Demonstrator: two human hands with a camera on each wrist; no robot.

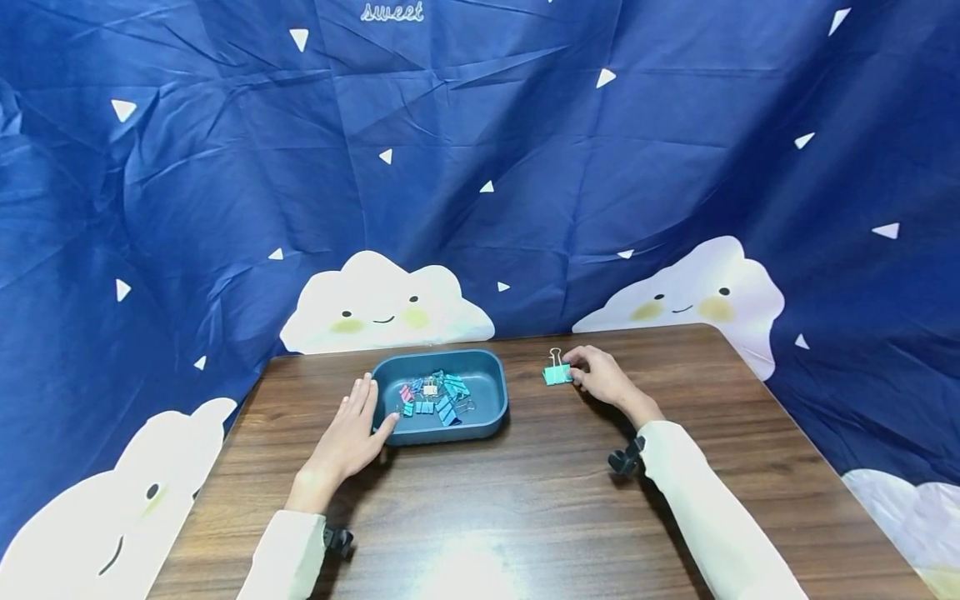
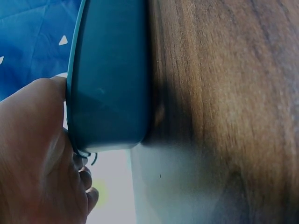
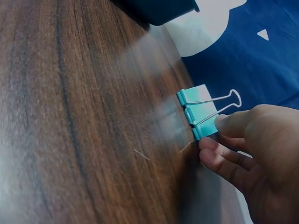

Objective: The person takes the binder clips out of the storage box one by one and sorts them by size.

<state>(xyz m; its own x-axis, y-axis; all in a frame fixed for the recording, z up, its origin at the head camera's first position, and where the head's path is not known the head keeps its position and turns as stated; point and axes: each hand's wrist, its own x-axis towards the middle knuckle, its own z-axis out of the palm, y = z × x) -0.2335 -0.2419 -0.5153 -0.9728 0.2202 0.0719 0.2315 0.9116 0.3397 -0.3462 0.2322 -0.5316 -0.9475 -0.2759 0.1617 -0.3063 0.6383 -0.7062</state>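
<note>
My right hand (image 1: 603,379) pinches a large turquoise binder clip (image 1: 557,374) by its side edge, to the right of the blue tray (image 1: 450,436). In the right wrist view the thumb and fingers of that hand (image 3: 261,154) grip one end of the clip (image 3: 200,108), whose wire handle points up and away from the tabletop. With fingers straight, my left hand (image 1: 341,446) rests against the tray's left end, the thumb at its near rim. Inside the tray lie several smaller binder clips (image 1: 447,410) in blue, teal, pink and cream.
Both hands work over a brown wood-grain table (image 1: 525,475). A dark blue curtain (image 1: 450,167) with white triangles and smiling clouds hangs behind the table's far edge. Light glares off the table's near middle.
</note>
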